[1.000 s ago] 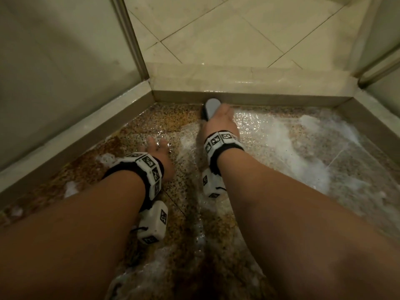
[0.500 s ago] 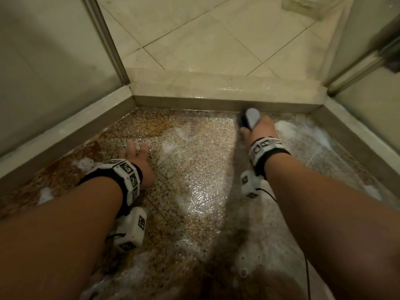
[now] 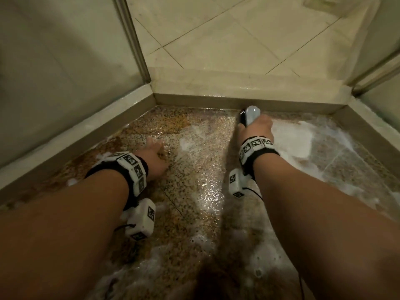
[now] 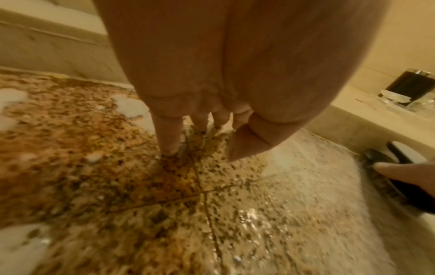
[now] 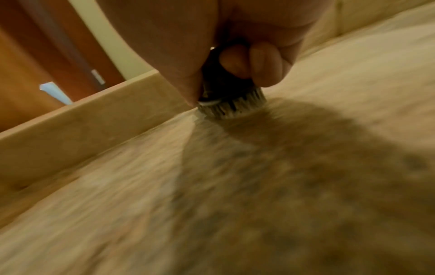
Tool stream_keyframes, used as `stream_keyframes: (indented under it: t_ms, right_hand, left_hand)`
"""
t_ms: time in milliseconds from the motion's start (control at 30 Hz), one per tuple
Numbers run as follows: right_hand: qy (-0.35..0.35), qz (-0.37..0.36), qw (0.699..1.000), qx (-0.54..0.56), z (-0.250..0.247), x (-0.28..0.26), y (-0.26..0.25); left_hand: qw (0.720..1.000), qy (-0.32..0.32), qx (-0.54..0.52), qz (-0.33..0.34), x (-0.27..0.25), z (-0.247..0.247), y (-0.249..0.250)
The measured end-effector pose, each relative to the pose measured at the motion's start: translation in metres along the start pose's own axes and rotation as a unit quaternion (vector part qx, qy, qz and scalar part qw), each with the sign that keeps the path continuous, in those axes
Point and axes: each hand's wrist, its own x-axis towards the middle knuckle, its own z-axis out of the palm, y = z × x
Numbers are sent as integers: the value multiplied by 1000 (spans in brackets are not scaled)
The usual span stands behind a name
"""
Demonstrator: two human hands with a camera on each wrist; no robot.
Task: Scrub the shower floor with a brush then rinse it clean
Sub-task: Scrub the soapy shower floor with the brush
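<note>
Her right hand is wrapped tight round the brush, bristles on the soapy shower floor under her knuckles. Her left hand rests flat, fingers straight, tips on wet stone.

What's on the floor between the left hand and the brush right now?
Nothing solid: between the left hand and the brush lies only wet speckled shower floor with a foam patch. The head view shows this best.

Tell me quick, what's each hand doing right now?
Left hand: open, fingers spread and resting on the wet shower floor, holding nothing.
Right hand: closed around the brush, bristles down on the floor by the curb.
</note>
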Motion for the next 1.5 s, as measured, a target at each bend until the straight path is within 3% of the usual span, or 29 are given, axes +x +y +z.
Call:
stream_keyframes:
  t_ms: [100,233,333,500,600,667,800,1000,1100,1200,1333,1500]
  right_hand:
    - [-16,-47,998,-48,27,-21,-29]
    - [-31,-86,992,-87,38,-39,-45]
    - [-82,-143,982,-96,52,-59,-71]
    - [-225,-278,924,-136,113,-152,-113]
    - [-277,-361,868,-197,139,-207,-96]
    - [-282,-374,858,-211,142,-215,-82]
    - [-237,-324,900,-169,122,-171,-72]
    - [-109,-135,982,-72,38,-64,-45]
    - [-74,-80,992,-63,18,-52,-29]
    - [-80,-100,988,-83,35,-78,-33]
    - [-152,-214,953,-153,87,-137,-62]
    - [-258,-367,869,-208,152,-207,-108]
  left_hand:
    - [994,70,-84,-17,-15,-1,-22]
    - [985,92,-142,-47,-31,10,-61]
    - [976,115,-158,-91,-43,14,-89]
    - [974,101,-156,-133,-64,18,-126]
    - [973,99,-142,-154,-73,23,-136]
    - [973,92,-120,-174,-76,25,-137]
    - [972,87,-123,-182,-73,28,-131]
    - [978,88,-106,-157,-60,24,-106]
    - [984,91,-117,-102,-43,13,-104]
    - [984,82,-129,-88,-29,11,-111]
    - [982,88,-118,-117,-22,19,-134]
    - [976,89,-139,-143,-26,22,-159]
